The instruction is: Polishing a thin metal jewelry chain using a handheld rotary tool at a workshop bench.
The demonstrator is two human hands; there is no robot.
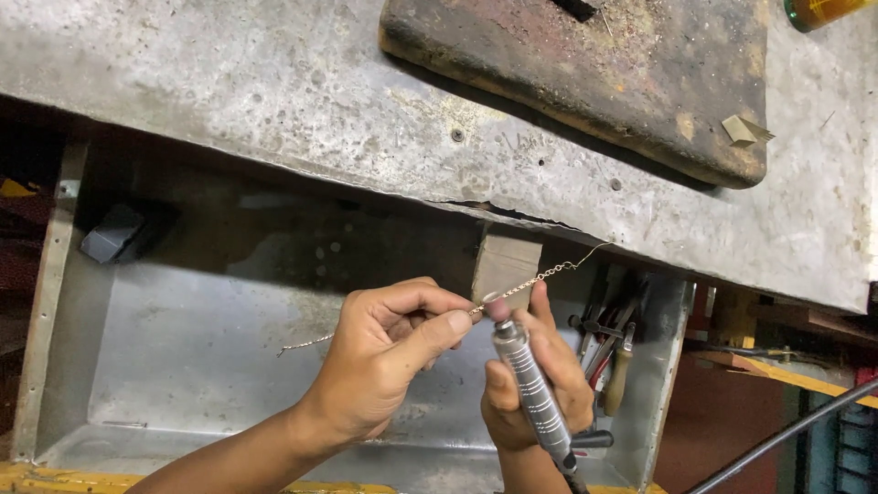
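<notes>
Hands meet over a metal tray (pixel 183 366) below the bench (pixel 274 82). Left hand (pixel 393 352) pinches a thin chain (pixel 526 285) between thumb and forefinger; the chain runs taut across a small wooden peg (pixel 505 265) jutting from the bench edge. Right hand (pixel 540 384) is clamped around a ribbed rotary tool (pixel 530 389), its tip touching the chain. Hand tools (pixel 611 338) lie at the tray's right end.
</notes>
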